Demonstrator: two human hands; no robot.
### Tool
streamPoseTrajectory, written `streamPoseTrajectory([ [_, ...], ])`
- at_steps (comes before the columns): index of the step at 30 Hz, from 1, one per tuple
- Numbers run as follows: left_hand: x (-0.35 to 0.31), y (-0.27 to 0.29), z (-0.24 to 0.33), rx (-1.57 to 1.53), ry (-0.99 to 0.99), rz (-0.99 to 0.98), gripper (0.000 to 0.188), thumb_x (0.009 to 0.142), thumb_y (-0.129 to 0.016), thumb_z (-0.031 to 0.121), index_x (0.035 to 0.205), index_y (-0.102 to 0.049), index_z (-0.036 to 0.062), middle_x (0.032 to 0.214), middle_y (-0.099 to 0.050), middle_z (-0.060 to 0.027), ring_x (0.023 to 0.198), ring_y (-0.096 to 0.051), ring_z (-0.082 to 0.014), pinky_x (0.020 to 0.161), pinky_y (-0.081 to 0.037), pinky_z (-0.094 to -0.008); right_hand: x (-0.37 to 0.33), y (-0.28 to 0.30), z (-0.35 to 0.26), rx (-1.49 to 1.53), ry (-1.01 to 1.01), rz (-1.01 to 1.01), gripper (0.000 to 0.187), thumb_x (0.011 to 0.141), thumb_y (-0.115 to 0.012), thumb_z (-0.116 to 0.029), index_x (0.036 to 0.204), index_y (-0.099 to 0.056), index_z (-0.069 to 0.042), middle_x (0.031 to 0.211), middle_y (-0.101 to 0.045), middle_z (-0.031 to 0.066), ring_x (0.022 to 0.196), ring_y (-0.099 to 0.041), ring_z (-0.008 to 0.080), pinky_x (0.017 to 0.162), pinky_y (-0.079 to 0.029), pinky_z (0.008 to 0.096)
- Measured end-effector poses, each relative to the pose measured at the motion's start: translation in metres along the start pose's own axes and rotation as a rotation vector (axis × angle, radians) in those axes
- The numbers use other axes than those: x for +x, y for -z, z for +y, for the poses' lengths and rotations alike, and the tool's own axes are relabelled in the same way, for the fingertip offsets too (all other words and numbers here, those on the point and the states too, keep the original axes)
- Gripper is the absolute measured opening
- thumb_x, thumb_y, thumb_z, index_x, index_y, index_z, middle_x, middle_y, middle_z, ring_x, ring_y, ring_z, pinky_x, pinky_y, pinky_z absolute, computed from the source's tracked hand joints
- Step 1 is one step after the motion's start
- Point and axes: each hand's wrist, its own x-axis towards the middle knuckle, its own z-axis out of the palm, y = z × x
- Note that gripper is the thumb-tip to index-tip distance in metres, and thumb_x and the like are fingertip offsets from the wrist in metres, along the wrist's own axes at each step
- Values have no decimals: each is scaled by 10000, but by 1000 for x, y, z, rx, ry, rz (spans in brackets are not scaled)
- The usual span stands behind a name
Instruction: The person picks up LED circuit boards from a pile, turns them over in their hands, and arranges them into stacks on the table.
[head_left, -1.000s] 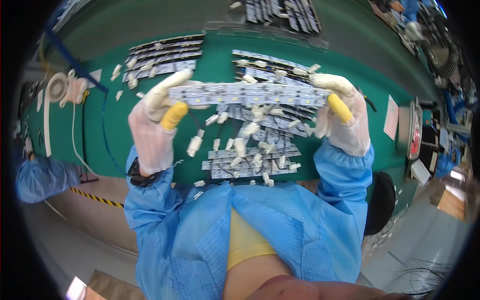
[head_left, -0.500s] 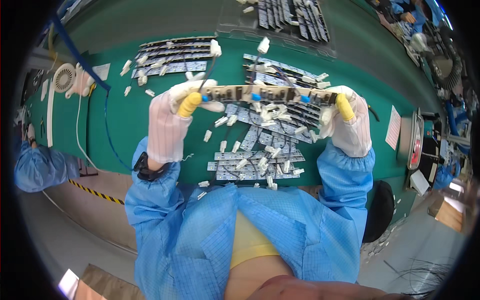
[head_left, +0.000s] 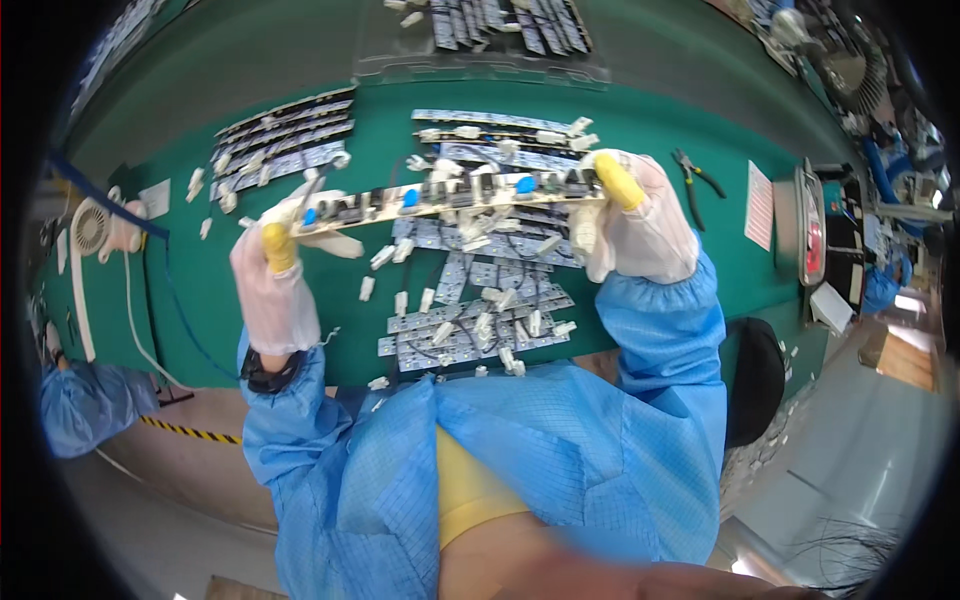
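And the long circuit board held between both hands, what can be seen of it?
The circuit board is a long, narrow, pale, stiff-looking strip. Dark components and three blue parts stand along the side in view. It is held above the green table, tilted, its right end higher in the picture; the gloved left hand grips one end, the gloved right hand the other. Its opposite face is hidden.

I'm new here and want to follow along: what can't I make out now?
In the head view:
- Held circuit strip: far face, turned from the camera.
- Board pile behind it: partly covered by the strip.
- Clear tray: cut off by the upper edge.
- Sheet: marks too small.
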Motion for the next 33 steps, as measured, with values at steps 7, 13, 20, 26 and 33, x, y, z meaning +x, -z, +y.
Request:
streamPoseTrajectory([
  [7,15,-32,1,-790,-40,-28,291,991,-437,165,1177,-588,1,1035,-660,-72,847,-635,-124,735,-477,-259,4,-11,1,86,42,51,386,828,-670,-88,1173,-535,20,792,-655,117,506,-596,139,445,-483,238],
  [13,119,83,-35,-201,-62,131,226,897,-502,39,1089,-619,18,1009,-640,-80,882,-624,-172,810,-489,-312,4,-19,-6,-173,54,-4,513,858,-658,-252,1246,-472,28,1038,-617,153,562,-604,177,484,-525,306],
  [20,173,109,-62,1133,-82,-94,264,791,-637,174,1047,-702,171,1120,-651,-92,1068,-584,-327,899,-481,-368,-1,-15,14,-168,169,148,457,875,-648,-322,1170,-552,12,952,-646,138,571,-615,156,417,-427,217],
  [26,124,102,-59,620,-181,-370,794,766,-690,284,1448,-321,112,1273,-578,-78,1223,-500,-293,1126,-234,-472,5,-17,20,-65,143,159,382,876,-634,-236,1130,-564,40,954,-649,164,584,-637,183,412,-431,210],
  [33,33,101,-69,920,-120,-106,1017,638,-787,408,1459,-266,111,1454,-370,-141,1353,-352,-359,1081,-135,-684,0,-16,18,-13,110,83,360,889,-614,-223,1114,-554,51,939,-651,160,588,-646,200,409,-465,222],
])
